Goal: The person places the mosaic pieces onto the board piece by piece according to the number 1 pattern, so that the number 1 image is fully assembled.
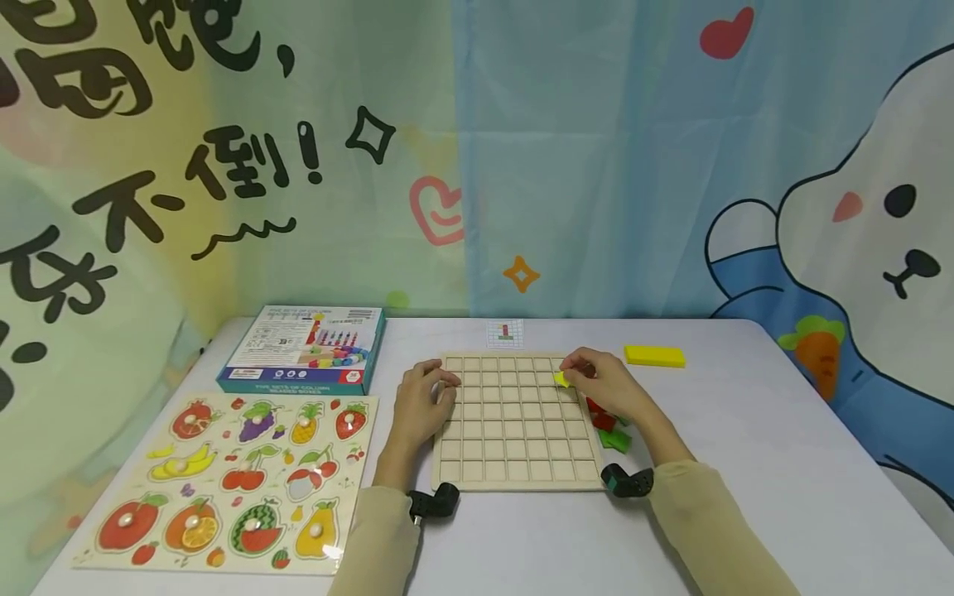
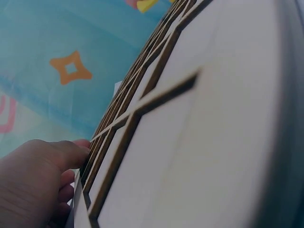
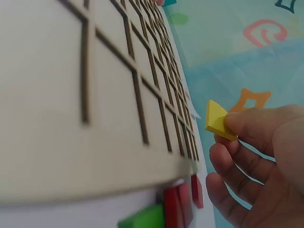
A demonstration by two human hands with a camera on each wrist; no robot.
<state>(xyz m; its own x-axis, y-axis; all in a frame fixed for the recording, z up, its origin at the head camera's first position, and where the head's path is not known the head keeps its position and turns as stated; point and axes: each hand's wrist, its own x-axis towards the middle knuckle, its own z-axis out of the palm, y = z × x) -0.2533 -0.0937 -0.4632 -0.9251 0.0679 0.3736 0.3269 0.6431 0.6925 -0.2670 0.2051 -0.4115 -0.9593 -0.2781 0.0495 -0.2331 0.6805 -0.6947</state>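
Note:
A wooden grid board [image 1: 517, 487] with rows of square cells lies flat on the table. At its left edge is my left hand [image 1: 419, 406], fingers bent and holding the rim; the left wrist view shows this hand [image 2: 40, 175] with its fingertips at the board's side. My right hand [image 1: 607, 382] pinches a small yellow tile [image 1: 561, 379] over the board's upper right part. In the right wrist view the tile [image 3: 217, 118] has a curved edge and sits between thumb and fingers. Beneath that hand, red tiles [image 1: 602, 419] and green tiles [image 1: 615, 439] lie beside the board's right edge.
A yellow bar [image 1: 654, 356] lies behind the right hand. Behind the board is a small pattern card [image 1: 505, 334] with red and green marks. On the left are a fruit puzzle board [image 1: 216, 488] and a boxed set [image 1: 305, 348]. A printed curtain [image 1: 551, 165] hangs behind the table.

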